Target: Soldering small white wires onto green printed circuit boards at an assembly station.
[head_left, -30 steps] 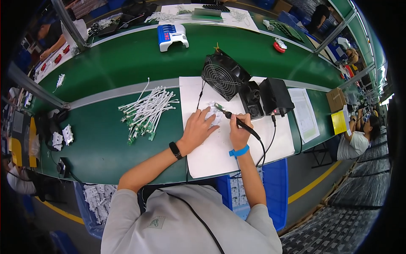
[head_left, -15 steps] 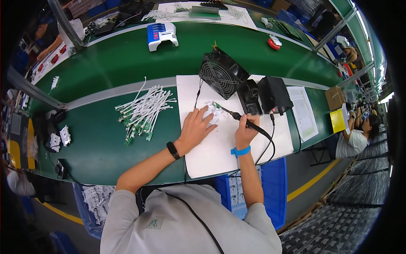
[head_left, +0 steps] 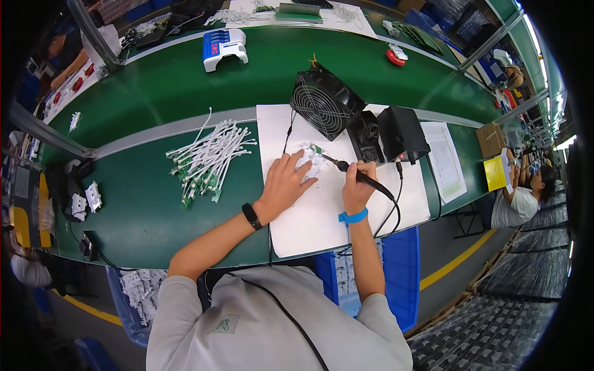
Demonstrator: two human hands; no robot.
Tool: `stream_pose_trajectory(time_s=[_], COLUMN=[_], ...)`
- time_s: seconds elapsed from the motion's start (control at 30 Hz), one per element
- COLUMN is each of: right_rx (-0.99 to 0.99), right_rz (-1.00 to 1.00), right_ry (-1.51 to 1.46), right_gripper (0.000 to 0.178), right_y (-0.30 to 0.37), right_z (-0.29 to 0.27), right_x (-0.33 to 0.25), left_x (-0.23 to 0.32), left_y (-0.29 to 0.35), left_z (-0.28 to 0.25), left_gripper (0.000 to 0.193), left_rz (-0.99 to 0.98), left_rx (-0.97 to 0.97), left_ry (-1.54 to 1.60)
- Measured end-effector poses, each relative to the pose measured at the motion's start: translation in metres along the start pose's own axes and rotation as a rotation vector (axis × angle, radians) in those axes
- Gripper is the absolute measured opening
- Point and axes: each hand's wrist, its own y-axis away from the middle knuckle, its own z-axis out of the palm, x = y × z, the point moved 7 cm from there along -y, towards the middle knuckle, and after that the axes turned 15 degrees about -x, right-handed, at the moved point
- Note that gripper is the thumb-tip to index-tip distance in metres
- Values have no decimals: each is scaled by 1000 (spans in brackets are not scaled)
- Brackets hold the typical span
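Note:
A small white plastic part point(head_left: 314, 168) with a green circuit board piece point(head_left: 316, 149) at its top lies on the white sheet point(head_left: 303, 232). My left hand point(head_left: 284, 185) rests over its left side, fingertips pressing it down. In my right hand point(head_left: 359, 188) is a soldering iron point(head_left: 370, 180), gripped like a pen, its tip pointing left close to the green board. Whether the tip touches it I cannot tell. Left of the sheet lies a pile of white cables point(head_left: 216, 148) with small green boards at their ends.
Beyond my hands stand a black fan point(head_left: 325, 102), an iron holder point(head_left: 366, 139) and a black power box point(head_left: 402, 133). Papers point(head_left: 444, 161) lie to the right. A blue-and-white device point(head_left: 224, 49) sits on the green belt point(head_left: 266, 77). Blue bins point(head_left: 402, 278) stand below the bench edge.
The iron's tip has drawn back slightly to the right from the green board. On the belt, the blue-and-white device has shifted left. My left hand stays on the part.

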Motion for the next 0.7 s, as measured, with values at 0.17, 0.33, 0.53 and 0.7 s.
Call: stream_pose_trajectory(time_s=[0.17, 0.33, 0.53, 0.7], right_rx=[2, 101, 364, 397], right_rz=[-4, -69, -140, -130], right_ry=[26, 39, 131, 173], right_gripper=[22, 21, 19, 23], right_y=[1, 1, -7, -33], right_z=[-2, -15, -63, -87], right_x=[0, -4, -20, -30], left_x=[-1, 0, -3, -4], left_y=[0, -1, 1, 3], left_z=[2, 0, 3, 4], left_gripper=[37, 36, 37, 38], left_rz=[10, 1, 8, 13], left_rx=[9, 4, -28, -31], left_ry=[13, 1, 29, 38])
